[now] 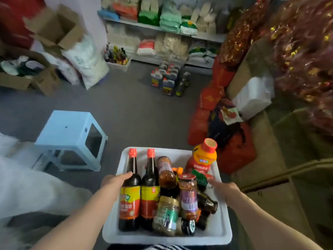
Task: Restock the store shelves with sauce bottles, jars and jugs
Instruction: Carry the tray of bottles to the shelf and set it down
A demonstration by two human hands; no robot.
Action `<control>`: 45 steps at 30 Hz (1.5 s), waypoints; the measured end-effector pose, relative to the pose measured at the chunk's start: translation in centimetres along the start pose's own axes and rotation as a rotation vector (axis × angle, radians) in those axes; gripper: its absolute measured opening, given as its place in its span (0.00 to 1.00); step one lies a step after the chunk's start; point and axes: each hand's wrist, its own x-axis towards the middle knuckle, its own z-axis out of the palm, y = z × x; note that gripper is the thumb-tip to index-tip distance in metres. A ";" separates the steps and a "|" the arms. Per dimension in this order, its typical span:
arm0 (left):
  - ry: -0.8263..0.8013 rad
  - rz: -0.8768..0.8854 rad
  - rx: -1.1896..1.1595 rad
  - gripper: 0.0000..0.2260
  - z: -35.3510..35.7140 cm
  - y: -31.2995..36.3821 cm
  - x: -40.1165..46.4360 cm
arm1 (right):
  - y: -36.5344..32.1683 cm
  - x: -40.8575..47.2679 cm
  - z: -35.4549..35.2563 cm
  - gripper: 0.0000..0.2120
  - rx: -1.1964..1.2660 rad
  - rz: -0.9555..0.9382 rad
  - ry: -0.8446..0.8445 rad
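- White foam, by the look of it: the tray is carried at 6 o'clock in the head view, close to the body, loaded with bottles and jars
- Left hand grips the tray's left rim at about 9 o'clock of the load, fingers curled over the edge and touching the shoulder of a soy sauce bottle
- Right hand holds the right rim at about 3 o'clock; its fingers point inward along the edge, though how far they curl under I cannot tell
- Inside lie a second dark bottle, a purple-label jar, a green-label jar, and a red squeeze bottle leaning at the far right corner
- Handling, as I judge it: glass and liquid make this load heavy and breakable, while foam bends and may crack, so hands are best kept spread on opposite rims or slid beneath the base, with the tray level so the loose bottles don't roll
- Store shelves stand at 12 o'clock across the grey floor, with dark jugs grouped on the floor before them
- Blue stool sits at 9 o'clock, beside the likely walking path
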 end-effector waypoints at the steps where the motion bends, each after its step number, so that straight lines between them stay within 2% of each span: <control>1: -0.017 0.001 -0.007 0.30 0.1 3.0 1.3 | -2.9 1.5 0.3 0.30 -0.001 0.006 0.006; 5: 0.035 0.014 0.006 0.28 0.7 15.1 7.3 | -16.0 6.0 1.3 0.36 0.049 0.054 0.030; 10: 0.115 0.001 -0.056 0.24 2.3 27.3 15.6 | -30.3 15.1 3.8 0.26 -0.016 -0.090 -0.026; 15: 0.077 -0.062 -0.202 0.29 3.9 38.0 22.9 | -45.3 23.8 6.8 0.33 -0.119 -0.039 -0.061; 19: 0.047 -0.053 -0.277 0.32 4.2 47.2 28.1 | -57.8 28.5 7.7 0.31 -0.232 -0.086 -0.066; 25: 0.025 -0.069 -0.406 0.29 4.4 61.1 36.8 | -75.4 35.8 11.4 0.32 -0.253 -0.063 -0.076; 28: -0.014 -0.035 -0.393 0.27 4.4 68.5 44.0 | -82.2 39.9 14.3 0.34 -0.220 -0.046 -0.074; 32: -0.076 -0.036 -0.363 0.30 2.9 79.2 51.5 | -91.1 43.8 17.8 0.35 -0.136 0.004 -0.045; 36: -0.004 -0.019 -0.257 0.30 0.9 89.5 56.5 | -99.5 46.9 21.0 0.34 -0.095 0.022 -0.032; 39: 0.049 0.053 -0.248 0.22 -0.3 96.5 60.0 | -105.6 49.1 23.9 0.33 -0.028 0.030 -0.044; 43: 0.043 0.083 -0.242 0.28 -1.8 103.2 65.4 | -113.5 53.5 27.8 0.34 -0.035 0.044 -0.115; 45: 0.065 0.065 -0.256 0.24 -2.3 106.2 68.3 | -117.3 56.1 29.7 0.36 -0.031 0.039 -0.159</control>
